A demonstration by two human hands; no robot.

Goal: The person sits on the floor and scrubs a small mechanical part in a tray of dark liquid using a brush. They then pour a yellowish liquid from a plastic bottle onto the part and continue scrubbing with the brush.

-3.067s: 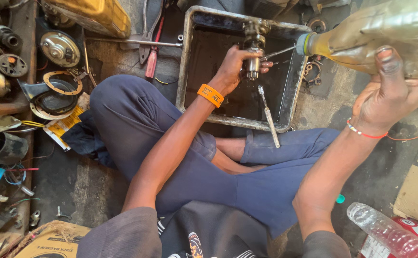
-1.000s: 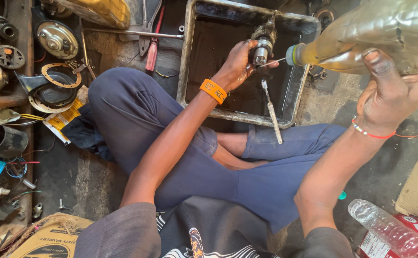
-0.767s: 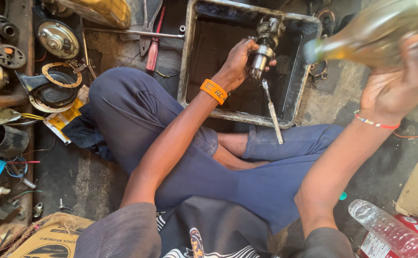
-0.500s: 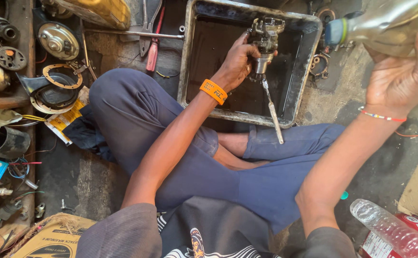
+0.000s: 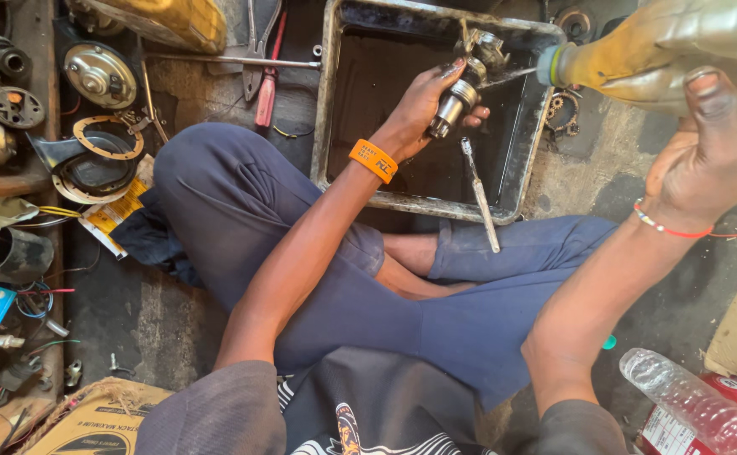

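Observation:
My left hand (image 5: pixel 423 108) grips a small metal engine part (image 5: pixel 463 84) and holds it over a dirty rectangular metal tray (image 5: pixel 332 101). An orange wristband (image 5: pixel 373 160) sits on that wrist. My right hand (image 5: pixel 705 164) holds a large yellowish plastic bottle (image 5: pixel 680 46) tilted sideways. The bottle's mouth points left at the part, and a thin stream runs from it onto the part. A long metal tool (image 5: pixel 479 194) leans on the tray's front rim. I sit cross-legged in dark blue trousers behind the tray.
Round metal parts (image 5: pixel 99 74), rings and a gasket (image 5: pixel 107 139) lie on the floor at left. A red-handled tool (image 5: pixel 267 76) lies beside the tray. A clear plastic bottle (image 5: pixel 693 409) lies at lower right, and a cardboard piece (image 5: pixel 90 421) at lower left.
My left hand has lifted and turned the metal part within the tray. The bottle's mouth has come back to the part and liquid now streams onto it.

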